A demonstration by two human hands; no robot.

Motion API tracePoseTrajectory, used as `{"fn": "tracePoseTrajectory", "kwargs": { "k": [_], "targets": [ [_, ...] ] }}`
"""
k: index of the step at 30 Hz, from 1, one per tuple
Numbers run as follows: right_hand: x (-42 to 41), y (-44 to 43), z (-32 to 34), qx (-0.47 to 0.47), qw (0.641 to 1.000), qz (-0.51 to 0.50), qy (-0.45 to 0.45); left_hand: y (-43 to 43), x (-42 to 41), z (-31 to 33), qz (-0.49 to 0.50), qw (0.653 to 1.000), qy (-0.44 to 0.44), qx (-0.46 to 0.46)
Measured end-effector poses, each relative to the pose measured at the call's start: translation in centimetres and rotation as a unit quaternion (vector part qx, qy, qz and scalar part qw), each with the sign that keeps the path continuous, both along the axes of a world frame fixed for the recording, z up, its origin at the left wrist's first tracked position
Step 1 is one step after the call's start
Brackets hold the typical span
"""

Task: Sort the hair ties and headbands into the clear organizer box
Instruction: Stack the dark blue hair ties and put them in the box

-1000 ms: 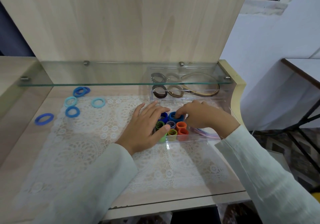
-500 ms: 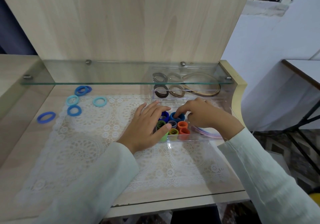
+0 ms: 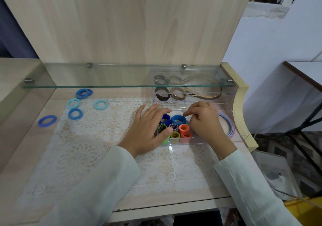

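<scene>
Loosely, the left hand [image 3: 148, 129] rests straight-fingered against the organizer box [image 3: 195, 140]. The right hand [image 3: 203, 122] curls over a blue hair tie [image 3: 178, 119] (grasp unclear).

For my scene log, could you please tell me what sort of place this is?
Probably a home dressing table: a wooden desk with a glass shelf, a lace mat, and a clear box of hair ties.

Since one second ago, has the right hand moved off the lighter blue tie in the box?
Yes. Against the organizer box, the right hand drew slightly rightward; its fingertips are now beside the lighter blue tie.
</scene>
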State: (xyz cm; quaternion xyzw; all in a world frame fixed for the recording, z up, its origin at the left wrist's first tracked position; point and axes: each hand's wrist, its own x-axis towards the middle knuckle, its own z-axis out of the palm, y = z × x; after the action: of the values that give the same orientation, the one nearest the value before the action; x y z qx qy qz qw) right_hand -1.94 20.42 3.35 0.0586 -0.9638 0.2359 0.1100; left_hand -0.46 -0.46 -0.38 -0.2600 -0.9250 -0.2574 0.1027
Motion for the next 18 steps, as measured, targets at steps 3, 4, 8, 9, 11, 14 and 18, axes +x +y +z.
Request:
{"fn": "tracePoseTrajectory", "kwargs": {
  "k": [3,4,8,9,11,14,18],
  "targets": [
    [0.09,-0.04,-0.30,0.006,1.000,-0.009,0.008,0.07,-0.03,0.01,0.004,1.000,0.002,0.000],
    [0.10,-0.04,-0.33,0.007,1.000,-0.010,0.009,0.08,-0.05,-0.03,0.005,1.000,0.003,0.002],
    [0.10,-0.04,-0.30,0.003,1.000,-0.003,0.006,0.08,-0.09,-0.02,0.007,1.000,0.000,0.002],
    [0.08,-0.06,-0.33,0.003,1.000,-0.002,0.004,0.08,-0.06,0.00,0.008,1.000,-0.002,-0.002],
    [0.00,-0.06,-0.46,0.002,1.000,0.000,0.007,0.08,-0.02,-0.01,0.007,1.000,0.000,-0.011],
    [-0.19,0.05,-0.64,0.000,1.000,0.005,0.016,0.05,-0.06,0.03,0.007,1.000,-0.002,-0.010],
    [-0.06,0.00,-0.61,-0.003,1.000,0.004,0.017,0.08,-0.03,0.19,0.009,1.000,-0.007,-0.010]
  ]
}}
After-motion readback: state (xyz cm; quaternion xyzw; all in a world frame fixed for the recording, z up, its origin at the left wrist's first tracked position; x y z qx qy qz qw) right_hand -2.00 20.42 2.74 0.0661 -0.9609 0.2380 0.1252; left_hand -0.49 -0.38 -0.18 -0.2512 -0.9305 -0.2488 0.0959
